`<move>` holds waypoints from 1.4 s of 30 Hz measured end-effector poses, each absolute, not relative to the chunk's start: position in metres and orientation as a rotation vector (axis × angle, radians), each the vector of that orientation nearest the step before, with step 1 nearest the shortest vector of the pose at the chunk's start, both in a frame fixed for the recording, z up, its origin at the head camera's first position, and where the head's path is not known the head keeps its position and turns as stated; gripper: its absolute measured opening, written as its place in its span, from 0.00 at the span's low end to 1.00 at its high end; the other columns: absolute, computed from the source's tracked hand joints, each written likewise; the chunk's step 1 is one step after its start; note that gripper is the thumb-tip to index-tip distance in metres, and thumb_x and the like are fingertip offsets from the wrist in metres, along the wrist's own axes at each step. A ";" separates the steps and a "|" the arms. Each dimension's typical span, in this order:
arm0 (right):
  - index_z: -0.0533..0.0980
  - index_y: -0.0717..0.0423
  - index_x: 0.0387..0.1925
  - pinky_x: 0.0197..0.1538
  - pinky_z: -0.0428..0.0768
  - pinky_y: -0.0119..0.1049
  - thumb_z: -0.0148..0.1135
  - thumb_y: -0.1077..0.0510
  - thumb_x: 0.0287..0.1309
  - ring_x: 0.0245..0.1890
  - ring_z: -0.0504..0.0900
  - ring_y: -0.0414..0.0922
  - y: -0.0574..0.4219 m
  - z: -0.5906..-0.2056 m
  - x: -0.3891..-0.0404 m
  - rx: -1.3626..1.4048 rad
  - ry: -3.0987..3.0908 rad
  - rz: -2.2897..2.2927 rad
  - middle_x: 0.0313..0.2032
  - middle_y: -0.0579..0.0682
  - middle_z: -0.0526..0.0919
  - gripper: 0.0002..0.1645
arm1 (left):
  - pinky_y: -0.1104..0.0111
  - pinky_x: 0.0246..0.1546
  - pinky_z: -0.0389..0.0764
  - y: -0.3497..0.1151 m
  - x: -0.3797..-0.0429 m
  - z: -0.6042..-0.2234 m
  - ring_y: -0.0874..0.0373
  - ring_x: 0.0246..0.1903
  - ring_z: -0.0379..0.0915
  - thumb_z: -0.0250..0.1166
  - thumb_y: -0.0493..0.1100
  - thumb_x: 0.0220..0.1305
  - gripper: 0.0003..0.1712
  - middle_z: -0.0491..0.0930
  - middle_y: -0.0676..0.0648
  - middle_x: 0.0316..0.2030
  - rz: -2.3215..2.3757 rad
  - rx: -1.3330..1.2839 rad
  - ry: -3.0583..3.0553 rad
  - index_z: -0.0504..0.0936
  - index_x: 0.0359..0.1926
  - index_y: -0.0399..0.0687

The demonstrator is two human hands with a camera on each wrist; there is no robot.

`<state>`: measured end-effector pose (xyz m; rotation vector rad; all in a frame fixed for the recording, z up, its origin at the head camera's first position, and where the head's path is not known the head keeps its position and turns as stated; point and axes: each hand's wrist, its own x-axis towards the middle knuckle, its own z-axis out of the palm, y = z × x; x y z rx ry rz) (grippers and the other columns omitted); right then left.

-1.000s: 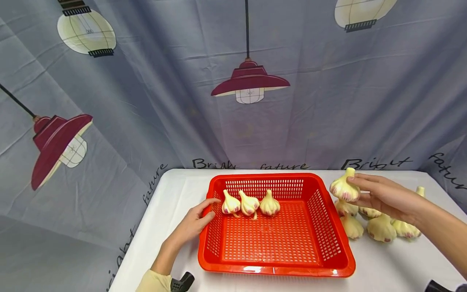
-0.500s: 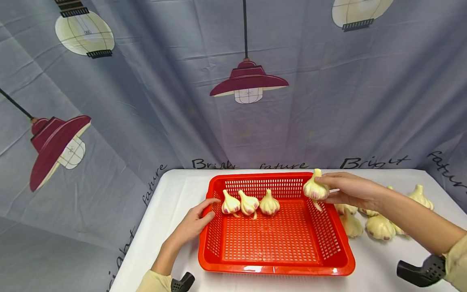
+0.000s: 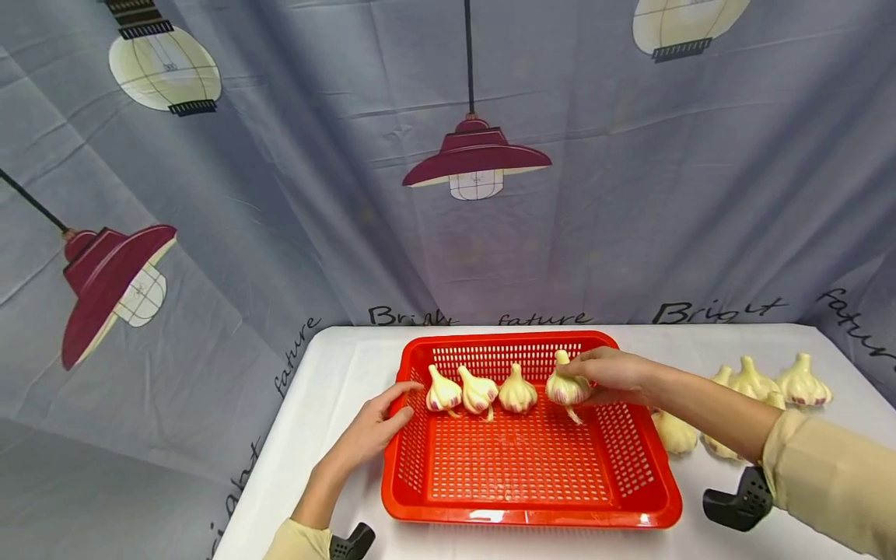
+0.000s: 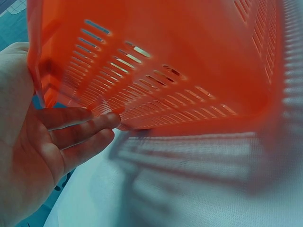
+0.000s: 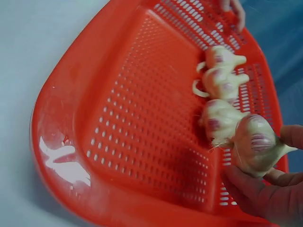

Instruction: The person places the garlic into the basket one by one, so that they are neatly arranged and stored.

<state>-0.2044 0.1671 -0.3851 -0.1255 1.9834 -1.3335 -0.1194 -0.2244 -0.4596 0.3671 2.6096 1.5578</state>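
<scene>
My right hand (image 3: 607, 373) holds a garlic bulb (image 3: 565, 389) between thumb and fingers inside the red basket (image 3: 528, 517), near its back right. In the right wrist view this bulb (image 5: 256, 144) hangs over the basket floor, its stem by my thumb and its roots pointing away. Three other bulbs stand in a row along the back wall, the closest a garlic bulb (image 3: 517, 390) just left of the held one. My left hand (image 3: 374, 424) grips the basket's left rim. In the left wrist view its fingers (image 4: 83, 137) lie against the outer slotted wall.
Several more garlic bulbs (image 3: 803, 381) lie on the white table (image 3: 742, 529) to the basket's right, partly hidden behind my right forearm. A grey curtain (image 3: 595, 233) with printed lamps hangs behind the table's back edge.
My right hand has carried the garlic bulb leftward from above the pile on the right, over the basket's rim and down into the basket. The left hand stays on the rim.
</scene>
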 end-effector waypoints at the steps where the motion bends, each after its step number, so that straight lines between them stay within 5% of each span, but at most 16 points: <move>1: 0.69 0.73 0.61 0.54 0.80 0.50 0.57 0.51 0.71 0.49 0.76 0.49 0.166 -0.387 -0.204 -0.121 1.983 -1.335 0.53 0.59 0.75 0.30 | 0.67 0.39 0.79 -0.225 -0.120 -0.460 0.48 0.42 0.76 0.57 0.36 0.73 0.22 0.77 0.42 0.53 1.560 0.376 2.605 0.75 0.66 0.48; 10: 0.65 0.79 0.61 0.52 0.81 0.51 0.57 0.54 0.70 0.44 0.80 0.49 0.154 -0.403 -0.208 -0.077 2.016 -1.334 0.50 0.62 0.75 0.32 | 0.66 0.39 0.79 -0.226 -0.120 -0.460 0.51 0.41 0.77 0.57 0.38 0.74 0.21 0.77 0.43 0.52 1.530 0.380 2.623 0.75 0.65 0.50; 28: 0.76 0.73 0.43 0.43 0.84 0.44 0.57 0.58 0.70 0.31 0.80 0.43 0.142 -0.429 -0.211 -0.027 2.088 -1.323 0.32 0.54 0.80 0.17 | 0.65 0.39 0.80 -0.226 -0.121 -0.463 0.53 0.40 0.77 0.55 0.38 0.74 0.22 0.77 0.44 0.53 1.533 0.340 2.614 0.75 0.66 0.53; 42: 0.74 0.76 0.49 0.48 0.83 0.51 0.57 0.56 0.70 0.35 0.82 0.47 0.139 -0.433 -0.216 0.013 2.176 -1.291 0.37 0.59 0.80 0.22 | 0.65 0.38 0.80 -0.226 -0.121 -0.462 0.54 0.36 0.78 0.55 0.38 0.74 0.23 0.77 0.44 0.51 1.504 0.345 2.625 0.74 0.67 0.52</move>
